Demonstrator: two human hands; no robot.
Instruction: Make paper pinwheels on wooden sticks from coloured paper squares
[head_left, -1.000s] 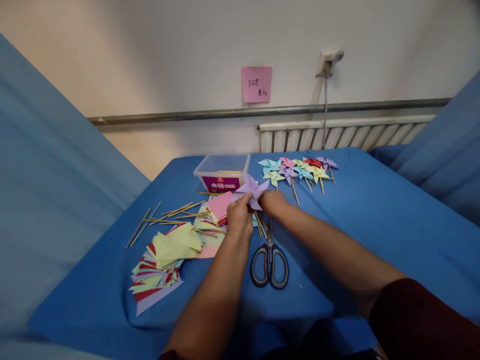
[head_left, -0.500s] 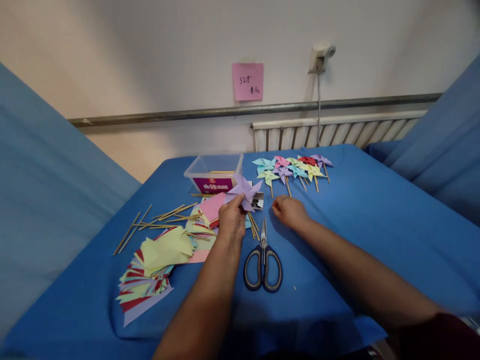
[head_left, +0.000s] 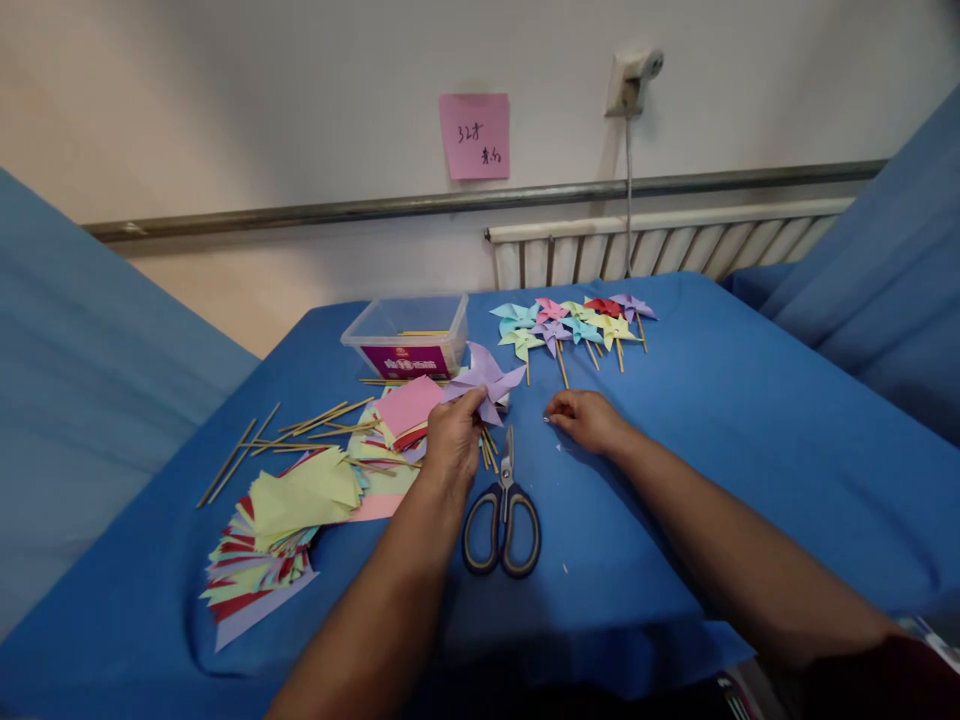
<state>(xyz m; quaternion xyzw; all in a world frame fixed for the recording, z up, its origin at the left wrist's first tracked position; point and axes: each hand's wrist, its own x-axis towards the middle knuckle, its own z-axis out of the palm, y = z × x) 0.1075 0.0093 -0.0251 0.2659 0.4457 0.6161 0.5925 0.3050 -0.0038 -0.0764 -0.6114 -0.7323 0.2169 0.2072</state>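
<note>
Scissors point(head_left: 501, 515): lying shut on the blue worktop point(head_left: 750, 420), between both forearms, within reach.
Left hand point(head_left: 452, 440): grip pinched on the purple pinwheel point(head_left: 484, 378), raised over the paper squares point(head_left: 300, 510).
Right hand point(head_left: 589, 418): fingertips curled together on the cloth; contents can't tell.
Finished pinwheels point(head_left: 574, 322): parked far back, clear of work.
</note>
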